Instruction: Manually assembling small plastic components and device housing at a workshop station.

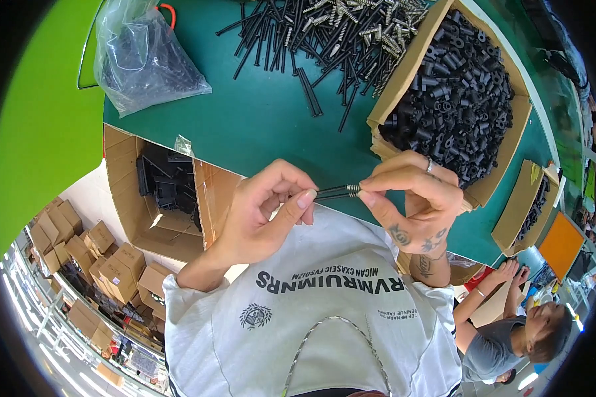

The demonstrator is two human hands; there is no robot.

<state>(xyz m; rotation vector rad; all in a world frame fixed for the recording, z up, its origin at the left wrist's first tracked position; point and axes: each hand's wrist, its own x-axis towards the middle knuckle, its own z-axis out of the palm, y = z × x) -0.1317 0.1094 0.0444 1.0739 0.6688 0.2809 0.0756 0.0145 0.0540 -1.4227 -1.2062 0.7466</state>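
Close to my body, my left hand (pixel 271 208) pinches one end of thin black rods (pixel 331 193), which look like a pair side by side. At their other end sits a small metal coil spring (pixel 353 190), gripped between the thumb and forefinger of my right hand (pixel 414 198). My hands are a short distance apart with the rods bridging them. Beyond them on the green table lies a loose pile of black rods (pixel 268 40), several carrying metal springs (pixel 384 40). My right hand is beside an open cardboard box of small black plastic parts (pixel 453 92).
A clear plastic bag (pixel 146 59) of dark parts stands at the table's far left. Below that edge is a cardboard box (pixel 129 192) with black plastic pieces. A smaller cardboard tray (pixel 520 212) lies at right. Another person (pixel 510 331) works nearby at lower right.
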